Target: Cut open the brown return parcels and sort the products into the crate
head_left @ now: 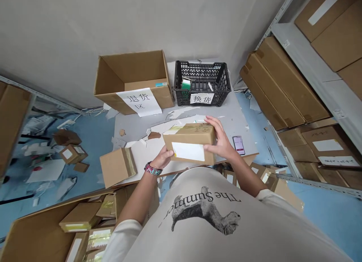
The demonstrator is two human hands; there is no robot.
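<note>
Between my two hands is a brown cardboard box (192,135) with a white label on the side facing me and tape across its top. My left hand (161,158) grips its lower left corner, thumb on the front face. Around the right end, my right hand (220,141) has its fingers over the top edge and its thumb on the label side. The box is at the near edge of the table (135,122). A smaller cardboard box (114,167) stands to the left of my left hand. To the right of my right hand lies a phone (238,145) with a lit screen.
At the back of the table stand an open carton (110,99) with a paper sign and a black plastic crate (202,89) holding small items. A large carton full of parcels (42,224) is at lower left. Shelves of boxes (308,92) line the right side.
</note>
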